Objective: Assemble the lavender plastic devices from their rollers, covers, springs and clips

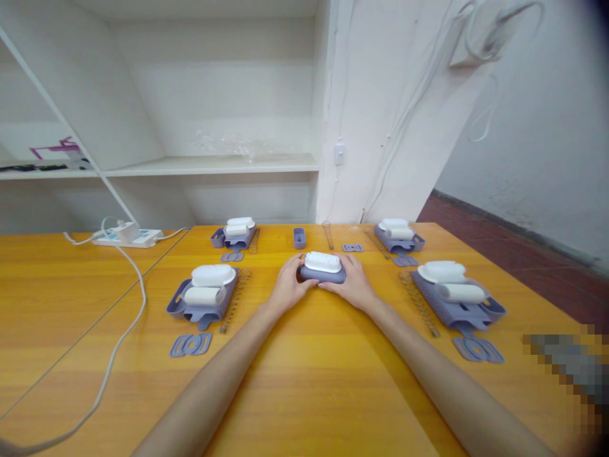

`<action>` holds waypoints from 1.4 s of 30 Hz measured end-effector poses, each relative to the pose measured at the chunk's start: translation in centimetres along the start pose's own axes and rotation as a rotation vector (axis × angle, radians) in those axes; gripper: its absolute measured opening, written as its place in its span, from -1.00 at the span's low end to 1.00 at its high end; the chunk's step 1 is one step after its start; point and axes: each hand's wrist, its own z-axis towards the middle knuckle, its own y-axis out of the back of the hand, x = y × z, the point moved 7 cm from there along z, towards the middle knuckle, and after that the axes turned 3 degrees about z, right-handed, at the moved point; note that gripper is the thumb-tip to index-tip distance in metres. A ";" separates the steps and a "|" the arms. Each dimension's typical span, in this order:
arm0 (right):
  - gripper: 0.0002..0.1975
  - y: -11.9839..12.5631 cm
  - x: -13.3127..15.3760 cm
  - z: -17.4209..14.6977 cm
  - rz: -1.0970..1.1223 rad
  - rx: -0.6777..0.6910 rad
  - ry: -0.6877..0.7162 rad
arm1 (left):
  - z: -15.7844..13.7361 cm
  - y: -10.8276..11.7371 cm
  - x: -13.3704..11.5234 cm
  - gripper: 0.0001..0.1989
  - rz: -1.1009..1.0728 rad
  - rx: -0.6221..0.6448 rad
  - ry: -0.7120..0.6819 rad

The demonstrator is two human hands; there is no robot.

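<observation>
My left hand (pixel 289 284) and my right hand (pixel 354 284) grip the two ends of a purple-grey plastic housing (pixel 324 275) in the middle of the table. Both thumbs rest along its near side, and the fingers curl around the back, partly hidden. On top of the housing sits a white oval ribbed piece (pixel 322 261). Beyond my hands lie a small purple-grey cup (pixel 299 238), a coil spring (pixel 328 235) and a flat purple-grey plate with cut-outs (pixel 353 247). Whether the housing touches the table I cannot tell.
Similar part sets, each with housing, white pieces, spring and flat plate, lie at near left (pixel 208 295), far left (pixel 239 233), near right (pixel 451 292) and far right (pixel 398 235). A power strip (pixel 130 238) with a white cable (pixel 114 355) occupies the table's left side.
</observation>
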 end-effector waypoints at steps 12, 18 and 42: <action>-0.34 0.1 -0.1 0.1 0.005 -0.019 -0.038 | 0.0 -0.2 -0.8 -0.61 -0.005 0.045 -0.064; -0.47 0.3 -0.5 0.2 0.059 -0.052 -0.029 | -0.3 -0.3 -1.0 -0.53 0.125 0.013 -0.052; -0.52 3.0 -4.1 1.2 0.111 -0.150 -0.129 | -1.0 0.0 -3.8 -0.51 0.456 0.046 -0.148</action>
